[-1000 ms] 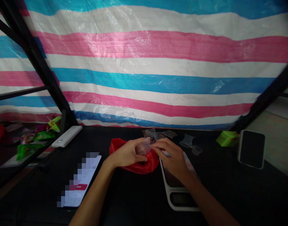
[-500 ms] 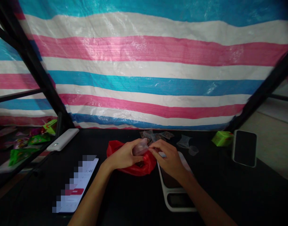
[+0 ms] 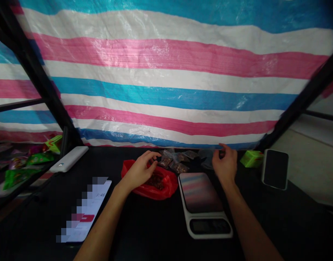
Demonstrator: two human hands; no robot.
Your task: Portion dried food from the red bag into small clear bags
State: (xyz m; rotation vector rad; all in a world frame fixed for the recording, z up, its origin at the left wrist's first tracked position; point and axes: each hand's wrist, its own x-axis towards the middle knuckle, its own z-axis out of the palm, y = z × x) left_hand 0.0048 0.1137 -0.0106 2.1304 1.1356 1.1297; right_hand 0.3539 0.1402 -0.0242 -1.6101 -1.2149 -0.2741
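My left hand (image 3: 142,169) is open over the left rim of a red plastic bag (image 3: 167,186), fingers bent and apart, holding nothing I can see. Brown, dried-looking bits (image 3: 156,182) lie inside the red bag. Just beyond its fingertips are several small clear bags (image 3: 179,166) with brown contents. My right hand (image 3: 225,163) is at the right end of that row, fingers bent and apart, beside thin clear bags (image 3: 206,156) that look empty; whether a fingertip touches one is unclear. Between my forearms sits a white digital scale (image 3: 201,194) with a dark, shiny plate.
A lit phone (image 3: 87,212) lies left of my left arm. Behind it is a white oblong device (image 3: 70,159). At the right are a yellow-green box (image 3: 252,158) and a dark-faced device (image 3: 275,169). Green packets (image 3: 18,175) lie far left, and a striped sheet (image 3: 166,83) hangs behind.
The clear bag that both hands were pinching has left my left hand. My right hand has moved right to the thin bags, uncovering the scale. The view has shifted slightly.
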